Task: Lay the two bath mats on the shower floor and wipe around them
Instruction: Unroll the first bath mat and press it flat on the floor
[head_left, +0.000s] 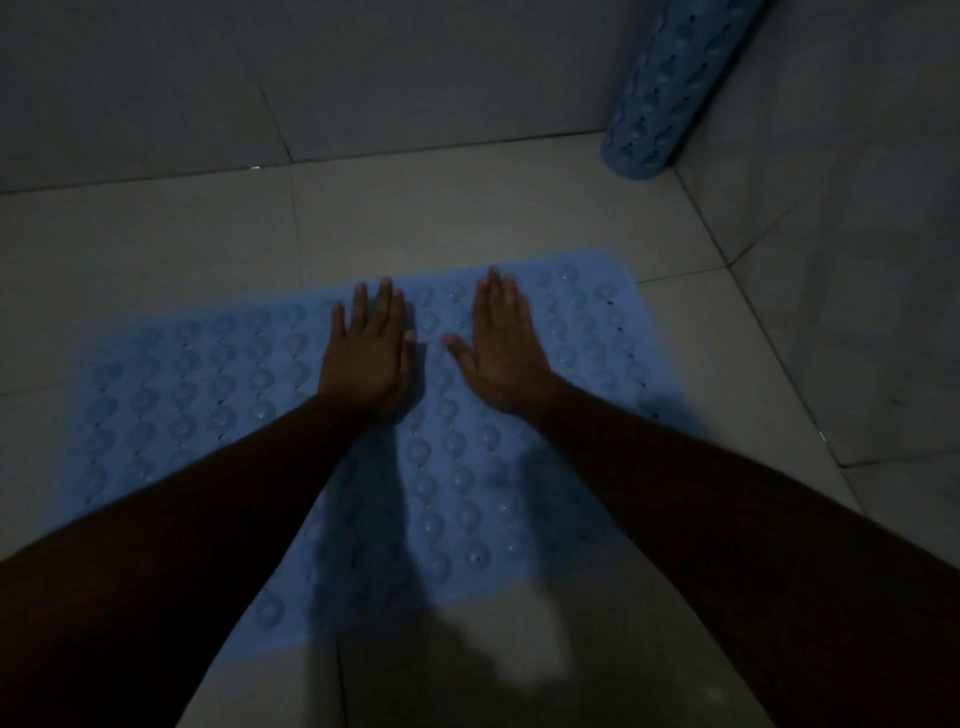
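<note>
A blue bath mat (197, 384) with rows of round bumps and small holes lies flat on the tiled shower floor (426, 218). Both my hands rest palm down on its far half, side by side. My left hand (369, 353) has its fingers straight and close together. My right hand (501, 345) lies just to the right, thumb spread out. Neither hand grips anything. A second blue mat (660, 98) is rolled up and leans upright in the far right corner against the wall. My forearms hide part of the near mat.
Grey tiled walls stand behind (363, 73) and to the right (841, 218), meeting at the corner where the roll stands. Bare floor tiles surround the flat mat on the far side, left and near side. The light is dim.
</note>
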